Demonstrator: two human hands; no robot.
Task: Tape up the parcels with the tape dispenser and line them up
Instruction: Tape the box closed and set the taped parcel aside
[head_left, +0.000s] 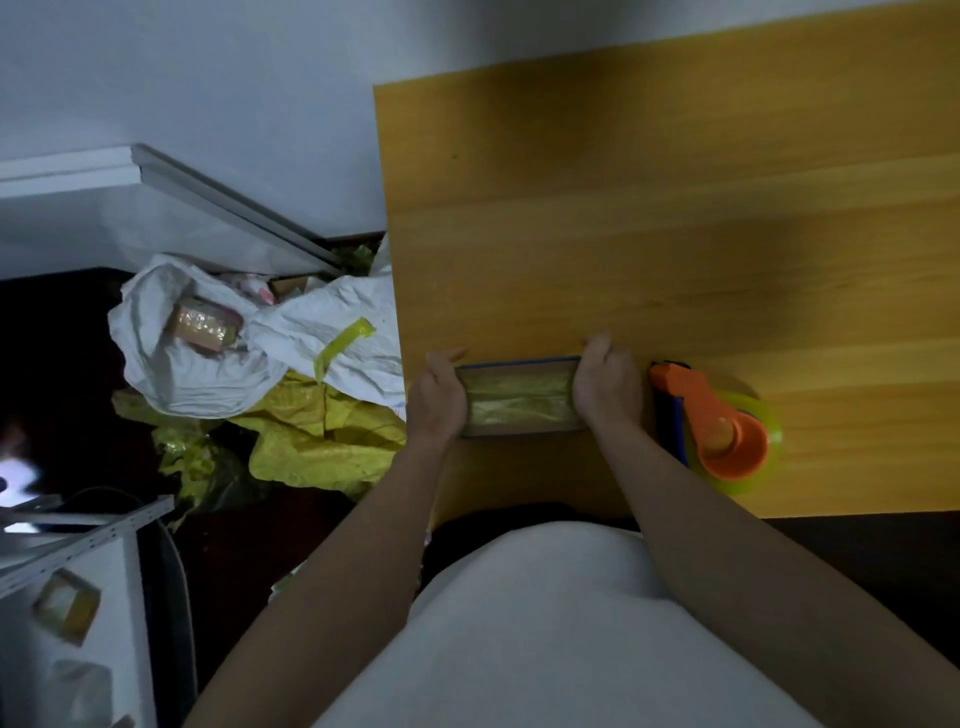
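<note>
A small cardboard parcel (519, 400) with yellowish tape across its top lies on the wooden table (675, 234) near the front left corner. My left hand (439, 397) grips its left end and my right hand (605, 387) grips its right end, fingers curled over the far side. The orange tape dispenser (714, 418) with a yellow-green tape roll lies on the table just right of my right hand, untouched.
Left of the table, on the floor, a white sack (249, 343) holds another taped parcel (205, 325), with yellow bags (317, 441) beneath. A white shelf (67, 613) at bottom left carries more parcels. The table's left edge runs close to my left hand.
</note>
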